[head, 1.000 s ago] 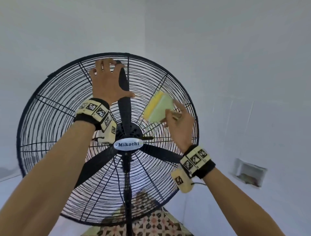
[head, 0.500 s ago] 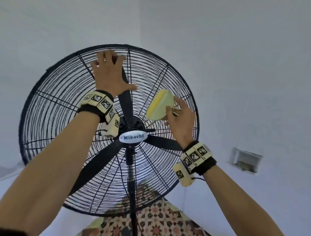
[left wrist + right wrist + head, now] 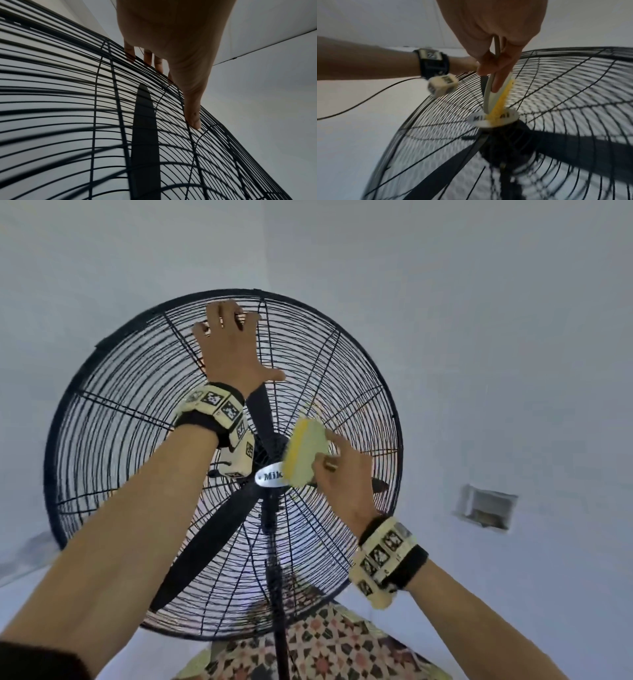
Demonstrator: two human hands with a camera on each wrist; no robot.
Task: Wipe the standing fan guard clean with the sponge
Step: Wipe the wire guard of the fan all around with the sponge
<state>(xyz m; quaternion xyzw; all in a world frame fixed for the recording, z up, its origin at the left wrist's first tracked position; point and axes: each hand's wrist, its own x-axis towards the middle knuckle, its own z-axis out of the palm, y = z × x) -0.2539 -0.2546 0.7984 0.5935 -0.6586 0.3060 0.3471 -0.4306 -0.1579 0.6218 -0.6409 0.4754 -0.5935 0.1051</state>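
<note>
The black wire fan guard [image 3: 113, 440] fills the head view, with black blades [image 3: 205, 546] behind it. My left hand [image 3: 233, 347] rests spread on the top of the guard. In the left wrist view its fingertips [image 3: 148, 59] and straight thumb touch the wires [image 3: 68, 108]. My right hand [image 3: 342, 474] pinches a yellow sponge with a pale scrub side [image 3: 303, 453] just right of the hub. In the right wrist view the sponge [image 3: 498, 100] stands on edge, its lower end touching the silver brand badge [image 3: 510, 116].
White walls surround the fan. A black pole [image 3: 277, 594] runs down from the hub to a patterned tile floor [image 3: 325, 645]. A small recess [image 3: 486, 508] sits in the right wall. A thin cable [image 3: 368, 98] hangs from my left wrist.
My right hand has carried the sponge down and left, from the guard's upper right wires to the centre badge. My left hand stays on the top of the guard.
</note>
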